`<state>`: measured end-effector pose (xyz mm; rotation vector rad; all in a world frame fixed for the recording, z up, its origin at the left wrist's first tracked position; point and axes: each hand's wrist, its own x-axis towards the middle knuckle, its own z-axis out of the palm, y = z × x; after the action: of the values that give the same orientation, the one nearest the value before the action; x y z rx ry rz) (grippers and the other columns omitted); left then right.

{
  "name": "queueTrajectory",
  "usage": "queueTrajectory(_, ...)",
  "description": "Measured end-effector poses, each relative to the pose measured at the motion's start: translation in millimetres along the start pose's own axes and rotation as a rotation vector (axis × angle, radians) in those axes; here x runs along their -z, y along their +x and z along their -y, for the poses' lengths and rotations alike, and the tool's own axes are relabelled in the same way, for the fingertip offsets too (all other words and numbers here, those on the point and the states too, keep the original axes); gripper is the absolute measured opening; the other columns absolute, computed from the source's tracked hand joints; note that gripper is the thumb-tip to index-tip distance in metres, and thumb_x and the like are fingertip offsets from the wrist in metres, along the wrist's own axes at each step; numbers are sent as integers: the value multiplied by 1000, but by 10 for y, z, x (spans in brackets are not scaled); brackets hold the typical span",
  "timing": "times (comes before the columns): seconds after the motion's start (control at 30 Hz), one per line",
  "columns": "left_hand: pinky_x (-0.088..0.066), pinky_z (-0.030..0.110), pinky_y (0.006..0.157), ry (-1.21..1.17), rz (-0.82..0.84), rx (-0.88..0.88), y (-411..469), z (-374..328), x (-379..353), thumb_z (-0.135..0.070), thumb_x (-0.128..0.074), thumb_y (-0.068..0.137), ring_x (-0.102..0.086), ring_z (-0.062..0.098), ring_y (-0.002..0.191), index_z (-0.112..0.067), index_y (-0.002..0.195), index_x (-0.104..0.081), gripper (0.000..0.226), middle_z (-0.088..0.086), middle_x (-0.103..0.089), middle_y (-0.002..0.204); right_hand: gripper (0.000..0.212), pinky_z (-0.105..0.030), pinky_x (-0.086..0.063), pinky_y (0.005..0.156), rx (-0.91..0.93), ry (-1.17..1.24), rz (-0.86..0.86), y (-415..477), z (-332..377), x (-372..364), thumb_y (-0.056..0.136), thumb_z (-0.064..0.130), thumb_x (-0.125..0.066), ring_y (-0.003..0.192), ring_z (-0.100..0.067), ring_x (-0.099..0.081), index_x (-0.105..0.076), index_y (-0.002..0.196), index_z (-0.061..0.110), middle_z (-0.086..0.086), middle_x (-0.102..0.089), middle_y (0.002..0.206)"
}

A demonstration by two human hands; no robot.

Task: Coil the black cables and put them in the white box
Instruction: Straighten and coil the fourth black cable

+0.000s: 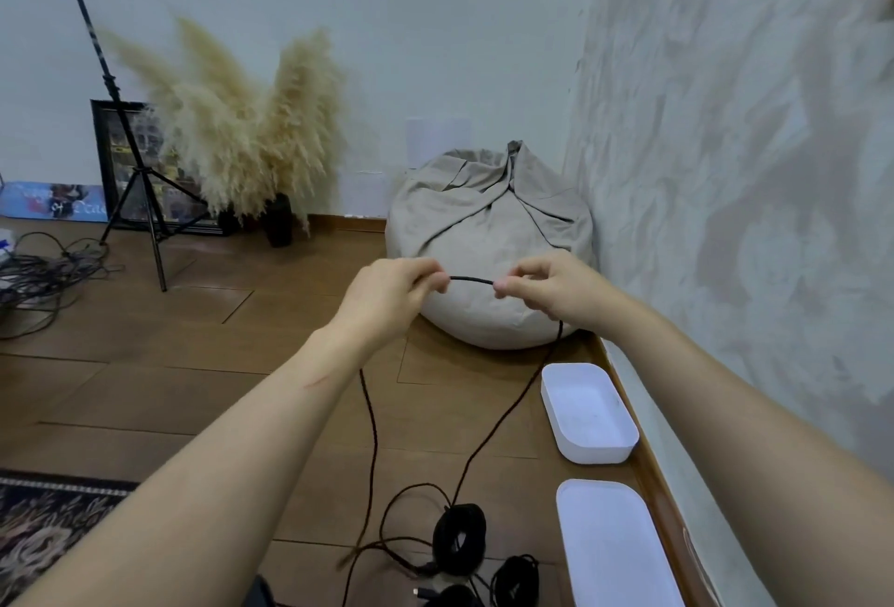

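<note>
Far out to the left of the left hand, a loose tangle of dark cables [43,277] lies on the brown wooden plank floor [193,364]; nearer to that hand stands a black metal tripod stand [140,200], with a black-framed picture [104,156] leaning on the wall behind it; between the tripod and the hand, cream dried pampas plumes [242,122] rise from a dark vase [279,219]; below the left forearm, a dark patterned rug [43,524] shows at the picture's edge; the left hand [387,296] is raised, its thumb and curled fingers pinching a thin black braided cable [471,280]; a short length of that cable runs taut across to the right hand [546,287], which pinches it the same way between thumb and curled fingers; just beyond both hands sits a rounded beige fabric beanbag [484,204]; from under each hand the cable hangs down, both strands dropping to the floor near wound black cable coils [459,538] that lie below the hands, between the two forearms; below the right hand and just left of the right forearm, an open white rectangular plastic box [588,413] rests on the floor beside the skirting; nearer the person, a flat white plastic lid [614,543] lies just right of the coils; right of the right hand runs a pale textured wall [725,171]
</note>
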<state>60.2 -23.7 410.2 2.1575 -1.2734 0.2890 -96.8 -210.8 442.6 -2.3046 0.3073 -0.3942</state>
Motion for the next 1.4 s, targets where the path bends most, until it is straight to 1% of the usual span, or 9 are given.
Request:
queueTrajectory(0.23,-52,33,82,-70,-76,133,-11,127,107,-34,-52,103,-65,13,91,-32,112,-68,19,-12,-72,99,22,-23,-30,51,-26,38,6,-74,-16,168,97,34,-63,61,-13,-41,-78,86,22,5,-44,60)
queueTrajectory(0.43,-45,28,62,-236,32,-37,-24,-220,116,-43,-54,101,-56,6,66,-36,94,-73,21,-14,-65,71,21,-26,-41,61,77,-44,-57,6,196,14,95,40,-64,63,-8,-50,-77,86,26,-4,-59,64)
queueTrajectory(0.6,-51,38,72,83,-285,222,13,219,372,-46,-45,103,-65,25,86,-37,102,-70,27,-8,-72,89,24,-19,-27,45,-30,93,76,-125,187,195,100,26,-58,50,-10,-32,-74,92,9,-2,-38,61)
queueTrajectory(0.73,-51,34,92,-128,-188,117,-25,127,372,-41,-56,101,-64,11,110,-39,132,-63,32,-13,-70,118,22,-22,-25,48,0,108,-16,-114,179,229,100,26,-58,53,-12,-33,-75,92,14,-2,-40,61)
queueTrajectory(0.9,-51,36,68,-90,-45,-68,-5,-163,195,-43,-58,100,-64,13,77,-39,89,-67,16,-14,-66,74,22,-18,-29,45,76,61,-9,-42,248,27,98,31,-61,49,-10,-36,-76,90,16,8,-41,49)
queueTrajectory(1.07,-52,38,74,139,-228,271,-17,342,368,-40,-51,103,-66,26,95,-33,103,-70,21,-5,-73,96,28,-27,-25,49,-26,14,-10,-131,37,256,99,29,-59,51,-12,-33,-74,84,11,0,-39,56)
queueTrajectory(1.17,-50,33,88,-103,-75,151,-42,165,285,-39,-56,101,-64,13,106,-39,131,-63,30,-10,-71,115,25,-22,-28,50,17,-5,-31,-105,32,183,100,27,-58,49,-9,-36,-74,87,13,4,-41,53)
queueTrajectory(1.27,-48,31,72,-162,51,-37,-55,-157,151,-47,-58,99,-60,3,75,-37,109,-71,19,-12,-70,84,24,-17,-31,48,64,8,-29,-36,123,31,99,28,-59,48,-4,-39,-75,88,14,10,-42,49)
queueTrajectory(1.4,-53,39,68,65,-187,53,22,-1,256,-53,-45,99,-63,22,74,-30,91,-69,35,-7,-69,78,25,-21,-28,47,36,34,5,-57,136,132,95,36,-65,52,-12,-34,-75,83,17,3,-40,53)
